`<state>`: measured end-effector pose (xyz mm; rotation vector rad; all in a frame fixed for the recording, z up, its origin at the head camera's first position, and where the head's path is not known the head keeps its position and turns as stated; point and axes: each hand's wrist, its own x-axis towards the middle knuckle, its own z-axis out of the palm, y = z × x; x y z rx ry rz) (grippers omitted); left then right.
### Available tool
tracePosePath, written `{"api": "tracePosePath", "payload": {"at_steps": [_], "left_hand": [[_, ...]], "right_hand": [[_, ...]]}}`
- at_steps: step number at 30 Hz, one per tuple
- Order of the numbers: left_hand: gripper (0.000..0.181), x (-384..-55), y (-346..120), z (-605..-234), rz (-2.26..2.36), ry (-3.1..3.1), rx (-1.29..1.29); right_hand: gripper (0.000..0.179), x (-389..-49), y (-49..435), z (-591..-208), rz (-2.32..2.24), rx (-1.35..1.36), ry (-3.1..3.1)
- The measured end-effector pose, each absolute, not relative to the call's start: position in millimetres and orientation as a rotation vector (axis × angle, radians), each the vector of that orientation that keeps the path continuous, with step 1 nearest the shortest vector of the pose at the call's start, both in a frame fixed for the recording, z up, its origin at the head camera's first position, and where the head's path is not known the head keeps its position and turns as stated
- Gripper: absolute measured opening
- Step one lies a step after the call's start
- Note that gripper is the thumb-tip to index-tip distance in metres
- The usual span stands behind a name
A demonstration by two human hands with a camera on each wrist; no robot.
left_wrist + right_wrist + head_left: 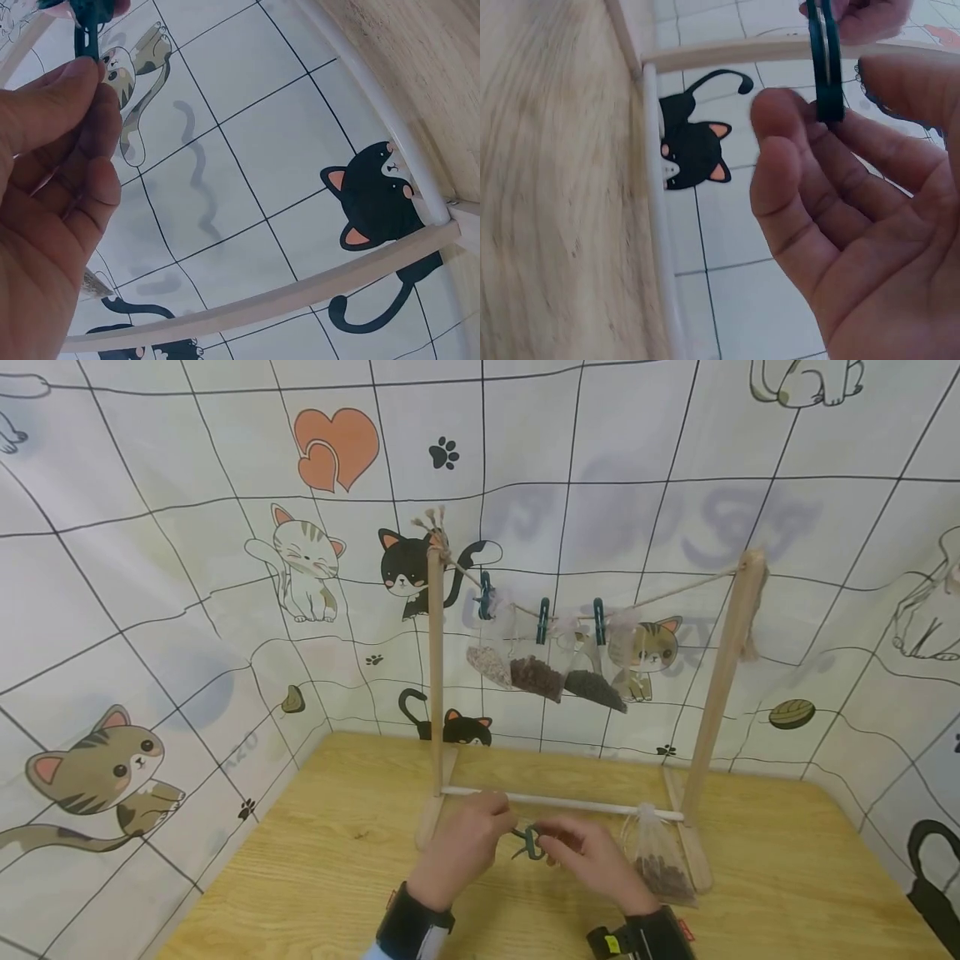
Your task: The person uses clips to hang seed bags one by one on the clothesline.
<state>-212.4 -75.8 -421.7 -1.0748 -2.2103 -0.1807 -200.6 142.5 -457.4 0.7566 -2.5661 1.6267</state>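
Observation:
In the head view, a dark green clothespin (pixel 532 842) is between the two hands, low in front of the wooden rack. My left hand (pixel 467 843) pinches one end of it between thumb and forefinger, as the left wrist view shows of the clothespin (pixel 87 34). The right hand (pixel 592 858) has its curled fingers at the other end; in the right wrist view the clothespin (pixel 827 67) meets the fingertips, with the thumb a little apart. A tied clear bag of brown pieces (pixel 663 872) lies on the table just right of the right hand.
The wooden rack (pixel 437 668) has a rope (pixel 686 587) strung between its posts and a white rod (pixel 562 803) low down. Several filled bags (pixel 536 678) hang from the rope by green clothespins (pixel 542 622). A cat-print sheet (pixel 225 460) surrounds the wooden table (pixel 300 860).

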Motion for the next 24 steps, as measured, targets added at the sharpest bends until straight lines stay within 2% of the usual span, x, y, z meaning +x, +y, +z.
{"api": "tracePosePath", "payload": {"at_steps": [5,10,17,19,24], "left_hand": [[0.021,-209.3,-72.7,-420.6,-0.225,-2.213,-1.085],[0.006,-208.9,-74.1,-420.3,-0.512,-2.257,-1.041],[0.049,-205.4,-76.2,-415.9,-1.045,-2.325,-1.061],[0.050,-205.2,-75.1,-415.0,-1.072,-2.316,-1.079],[0.039,-205.7,-73.0,-414.0,-1.112,-2.281,-1.084]], "right_hand": [[0.034,-200.7,142.8,-456.3,1.755,0.703,-2.585],[0.035,-199.3,141.7,-452.8,1.863,0.577,-2.558],[0.037,-196.1,135.0,-447.3,1.992,0.473,-2.452],[0.037,-196.1,132.1,-447.8,2.054,0.455,-2.404],[0.038,-195.7,125.7,-449.2,2.173,0.424,-2.323]]}}
